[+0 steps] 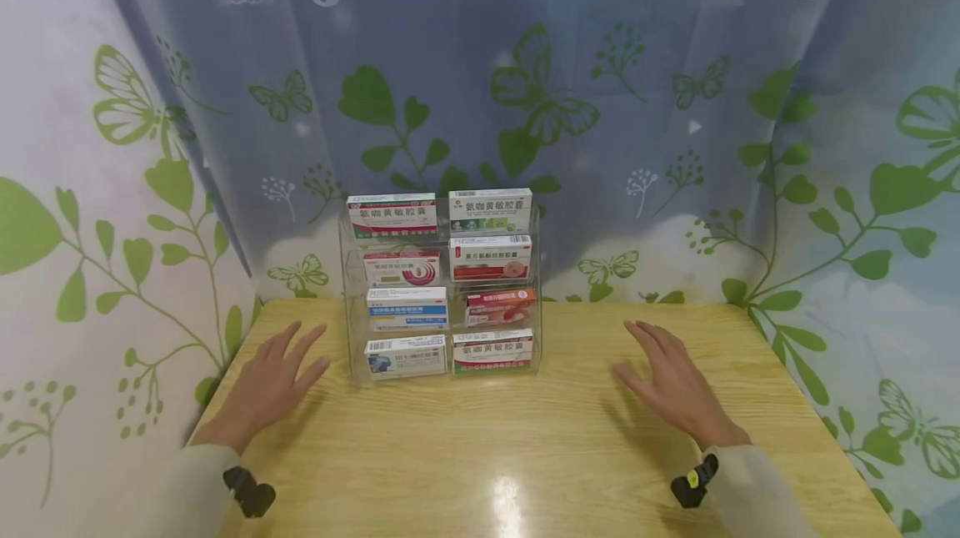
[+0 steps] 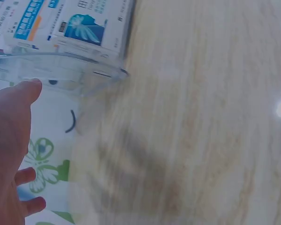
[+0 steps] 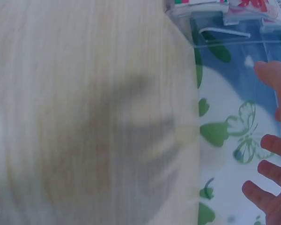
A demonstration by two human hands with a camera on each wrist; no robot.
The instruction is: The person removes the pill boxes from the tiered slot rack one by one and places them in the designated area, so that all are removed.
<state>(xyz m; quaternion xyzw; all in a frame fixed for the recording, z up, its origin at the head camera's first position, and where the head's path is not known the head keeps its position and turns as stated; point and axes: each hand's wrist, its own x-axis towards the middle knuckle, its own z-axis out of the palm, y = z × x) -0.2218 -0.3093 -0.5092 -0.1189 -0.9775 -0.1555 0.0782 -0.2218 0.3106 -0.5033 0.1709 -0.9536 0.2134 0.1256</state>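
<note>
A clear plastic tiered rack (image 1: 349, 313) stands on the wooden table, holding medicine boxes in two columns. Among them are a blue-and-white box (image 1: 407, 310), a red box (image 1: 500, 307) and, at the bottom left, a white box with a blue picture (image 1: 406, 357). To the left of the rack, my left hand (image 1: 267, 384) hovers with spread fingers and holds nothing; its thumb (image 2: 30, 90) appears near the rack's clear side in the left wrist view. My right hand (image 1: 670, 381) is over the table, well right of the rack, fingers spread and holding nothing.
The wooden table (image 1: 465, 446) reaches toward me in front of the rack. A patterned cloth (image 1: 600, 146) with leaves and butterflies hangs behind the table and along both sides. Shadows of the hands fall on the tabletop.
</note>
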